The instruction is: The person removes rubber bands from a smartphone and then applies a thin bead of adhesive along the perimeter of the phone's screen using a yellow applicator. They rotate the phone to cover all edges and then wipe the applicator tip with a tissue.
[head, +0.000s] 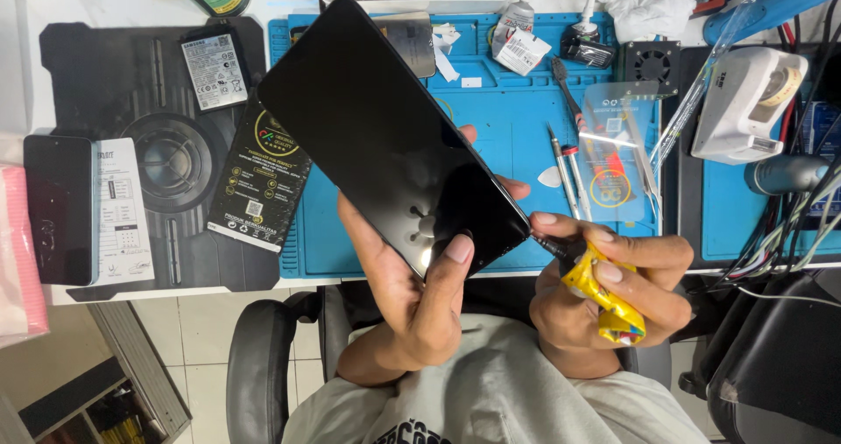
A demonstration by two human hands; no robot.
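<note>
Fingers (455, 256) around black phone (385, 133)

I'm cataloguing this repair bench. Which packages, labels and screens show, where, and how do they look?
Large black glossy phone screen: centre, tilted, dark, left hand holding it.
Black rectangular package with gold print: on the dark mat, left of it.
Grey-labelled black battery: upper left.
Dark phone on white leaflet: far left.
Clear film sleeve with yellow emblem: right, on blue mat.
</note>
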